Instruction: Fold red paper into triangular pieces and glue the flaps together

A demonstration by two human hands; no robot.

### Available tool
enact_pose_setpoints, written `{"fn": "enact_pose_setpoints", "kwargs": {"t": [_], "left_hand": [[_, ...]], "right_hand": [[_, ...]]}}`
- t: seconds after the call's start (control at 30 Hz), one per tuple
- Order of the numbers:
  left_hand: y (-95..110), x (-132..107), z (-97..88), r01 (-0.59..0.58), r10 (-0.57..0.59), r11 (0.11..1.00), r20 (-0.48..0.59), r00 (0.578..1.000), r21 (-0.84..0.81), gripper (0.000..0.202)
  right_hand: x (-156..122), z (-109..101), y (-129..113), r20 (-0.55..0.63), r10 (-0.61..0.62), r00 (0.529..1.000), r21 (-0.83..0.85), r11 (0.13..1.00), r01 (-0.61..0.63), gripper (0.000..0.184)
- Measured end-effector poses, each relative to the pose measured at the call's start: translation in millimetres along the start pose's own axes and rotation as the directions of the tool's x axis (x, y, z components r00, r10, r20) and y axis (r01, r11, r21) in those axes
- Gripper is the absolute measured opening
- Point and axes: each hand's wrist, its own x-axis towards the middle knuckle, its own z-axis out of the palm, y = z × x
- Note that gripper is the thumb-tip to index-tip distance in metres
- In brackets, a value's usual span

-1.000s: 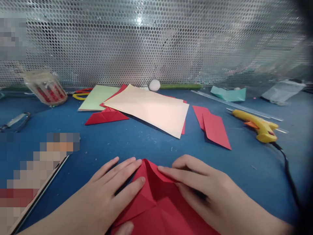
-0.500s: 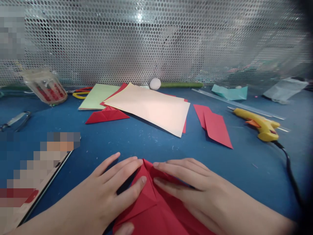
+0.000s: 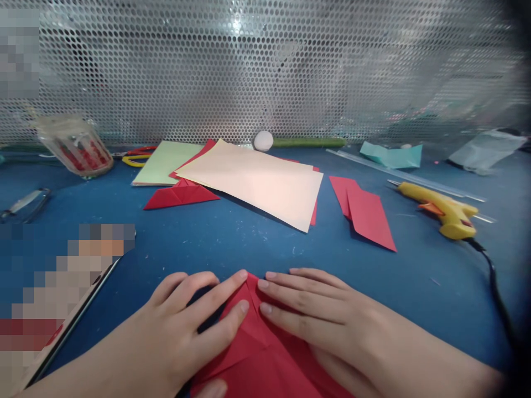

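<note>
A folded red paper (image 3: 265,354) lies on the blue table (image 3: 232,243) at the near edge, its pointed tip toward the far side. My left hand (image 3: 182,326) rests on its left half, fingers stretched out and pressing near the tip. My right hand (image 3: 327,320) lies flat on the right half, fingers extended side by side, their tips meeting the left fingertips at the point of the paper. Both hands press down and grip nothing.
Cream, green and red sheets (image 3: 257,182) lie mid-table, with a folded red triangle (image 3: 180,196) and two red strips (image 3: 365,213). A yellow glue gun (image 3: 443,213) with its black cord lies right. A plastic container (image 3: 74,146), scissors (image 3: 136,157), a white ball (image 3: 263,141) and a mesh wall stand behind.
My right fingers slid left along the red paper to its tip and flattened the raised flap. My left fingers drew slightly closer together at the tip.
</note>
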Motion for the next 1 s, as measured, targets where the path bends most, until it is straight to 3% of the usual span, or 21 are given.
{"fn": "enact_pose_setpoints", "kwargs": {"t": [0.23, 0.57, 0.87, 1.0], "left_hand": [[-0.7, 0.2, -0.6, 0.015, -0.015, 1.000, -0.015, 1.000, -0.024, 0.059], [4.1, 0.1, 0.0, 0.021, -0.021, 1.000, 0.004, 1.000, -0.006, 0.060], [0.6, 3.6, -0.8, -0.037, 0.039, 0.999, -0.086, 0.996, 0.031, 0.051], [6.5, 6.2, -3.8, 0.033, -0.034, 0.999, -0.015, 0.999, -0.016, 0.053]], "right_hand": [[-0.1, -4.1, -1.6, 0.095, 0.016, 0.995, -0.028, 1.000, -0.013, 0.062], [-2.6, -3.1, -2.9, 0.053, 0.037, 0.998, 0.058, 0.998, -0.040, 0.062], [-2.8, -6.6, -0.8, 0.069, 0.007, 0.998, 0.019, 1.000, -0.008, 0.060], [-0.6, -5.7, -0.9, 0.073, 0.012, 0.997, 0.019, 1.000, -0.014, 0.061]]}}
